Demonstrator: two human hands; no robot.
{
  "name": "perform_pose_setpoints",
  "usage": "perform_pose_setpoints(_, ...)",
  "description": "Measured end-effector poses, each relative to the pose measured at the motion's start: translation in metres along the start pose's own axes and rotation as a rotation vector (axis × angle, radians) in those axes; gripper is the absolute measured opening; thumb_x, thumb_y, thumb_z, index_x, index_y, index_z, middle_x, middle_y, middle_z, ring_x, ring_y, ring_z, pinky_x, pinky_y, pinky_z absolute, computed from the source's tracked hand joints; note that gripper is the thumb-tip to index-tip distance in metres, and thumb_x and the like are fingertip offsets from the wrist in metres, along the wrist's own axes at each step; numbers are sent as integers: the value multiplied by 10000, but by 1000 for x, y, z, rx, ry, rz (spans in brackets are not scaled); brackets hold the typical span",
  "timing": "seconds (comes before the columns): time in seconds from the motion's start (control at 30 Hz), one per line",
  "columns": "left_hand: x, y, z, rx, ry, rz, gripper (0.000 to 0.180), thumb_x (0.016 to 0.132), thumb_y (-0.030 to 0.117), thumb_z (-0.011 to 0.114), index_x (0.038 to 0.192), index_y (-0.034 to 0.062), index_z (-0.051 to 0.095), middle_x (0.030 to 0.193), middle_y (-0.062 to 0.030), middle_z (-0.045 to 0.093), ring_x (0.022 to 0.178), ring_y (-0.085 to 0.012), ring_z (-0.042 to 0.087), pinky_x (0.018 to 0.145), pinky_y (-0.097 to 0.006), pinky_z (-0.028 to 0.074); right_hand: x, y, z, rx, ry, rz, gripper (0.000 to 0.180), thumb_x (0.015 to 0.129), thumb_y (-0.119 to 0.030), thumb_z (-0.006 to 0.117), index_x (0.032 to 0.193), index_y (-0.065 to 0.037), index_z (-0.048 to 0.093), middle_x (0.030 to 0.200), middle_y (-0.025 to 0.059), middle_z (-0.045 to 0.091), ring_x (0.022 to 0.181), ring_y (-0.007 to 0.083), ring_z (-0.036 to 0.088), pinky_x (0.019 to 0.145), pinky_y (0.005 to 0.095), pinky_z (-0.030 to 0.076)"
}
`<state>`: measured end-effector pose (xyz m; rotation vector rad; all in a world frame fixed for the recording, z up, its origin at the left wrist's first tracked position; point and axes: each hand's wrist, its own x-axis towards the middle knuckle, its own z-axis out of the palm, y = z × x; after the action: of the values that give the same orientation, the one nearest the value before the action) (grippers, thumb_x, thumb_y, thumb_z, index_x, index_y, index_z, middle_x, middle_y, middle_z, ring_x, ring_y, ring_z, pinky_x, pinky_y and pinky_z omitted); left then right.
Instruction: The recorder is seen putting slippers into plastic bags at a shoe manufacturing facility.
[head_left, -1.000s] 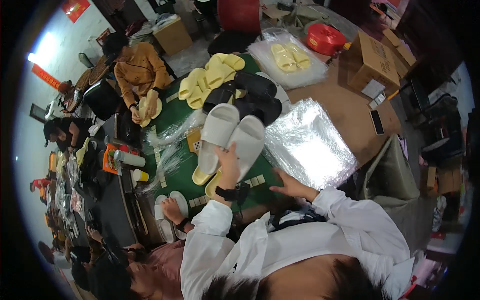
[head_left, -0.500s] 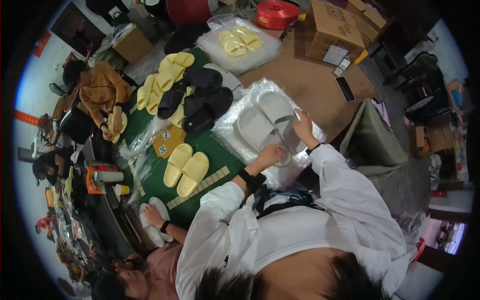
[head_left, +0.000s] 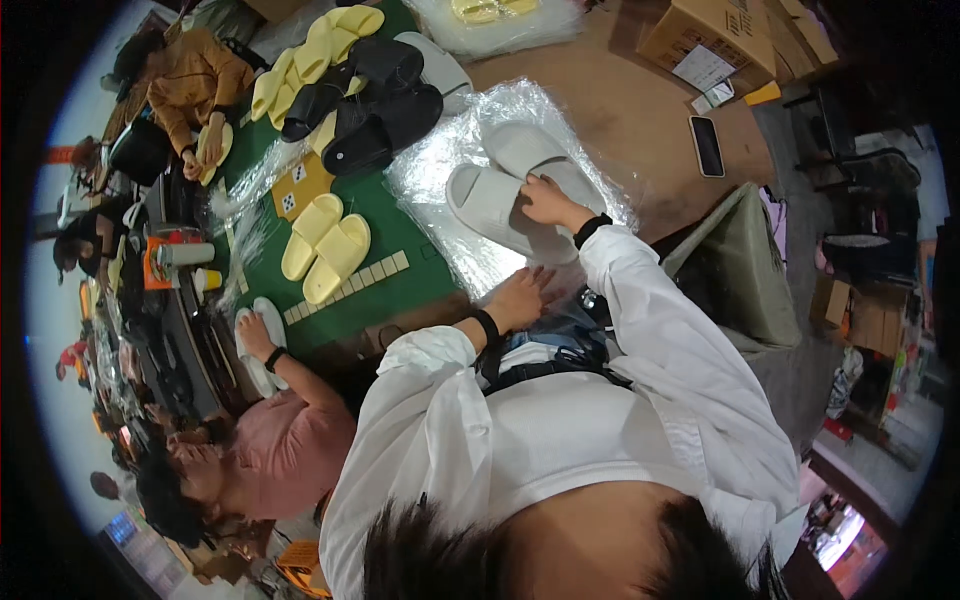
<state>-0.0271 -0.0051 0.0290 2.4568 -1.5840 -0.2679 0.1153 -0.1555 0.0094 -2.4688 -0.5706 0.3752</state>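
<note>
A pair of pale grey slippers (head_left: 488, 212) lies side by side on a stack of clear plastic bags (head_left: 435, 170), toes pointing away from me. My right hand (head_left: 556, 203) reaches over the pair, its fingers closed about the inner edges of the slippers near the straps. My left hand (head_left: 520, 298) rests at the near edge of the bags with fingers stretched out and nothing in it. It is apart from the slippers.
Black slippers (head_left: 410, 115) and yellow slippers (head_left: 325, 250) lie on a green mat (head_left: 400, 300). A phone (head_left: 706, 146) and a cardboard box (head_left: 708, 45) are at the right. Co-workers' hands (head_left: 258, 338) handle slippers at the left. A fabric bin (head_left: 745, 275) stands beside the table.
My right hand has gone from the slippers' right side to the middle of the pair. My left hand has left the slipper heels and come nearer to me. The view has shifted.
</note>
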Motion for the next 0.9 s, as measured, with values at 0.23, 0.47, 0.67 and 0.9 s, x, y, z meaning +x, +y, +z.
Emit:
perform_pose_setpoints(0.23,23,-9,-39,139,-299,-578,423,843,452,405,1219,279,490,1173,-174,499,1109,-350,422,882,-466,317,-52,9,-98,933,358,270,222,848,-77,473,1031,-22,586,981,41,589,868,124,527,771,273,420)
perform_pose_setpoints(0.47,27,-13,-16,98,-202,-584,457,841,421,445,1279,296,405,1358,-173,296,1156,-451,324,871,-475,336,-183,39,-131,817,-370,329,217,779,-29,560,987,-11,618,952,5,617,862,77,526,786,248,420)
perform_pose_setpoints(0.67,28,-10,-3,54,29,-649,599,786,350,548,1261,25,384,1311,-162,355,1154,-322,376,904,-406,339,-221,36,-111,978,-520,324,189,760,-59,602,930,20,624,1002,32,577,895,94,512,786,234,414)
perform_pose_setpoints(0.9,31,1,-23,318,-37,-652,699,717,285,609,1292,9,322,1344,-164,296,1174,-317,356,922,-406,321,-208,35,-98,953,-390,178,175,774,-84,598,905,28,628,990,29,579,872,91,504,772,232,410)
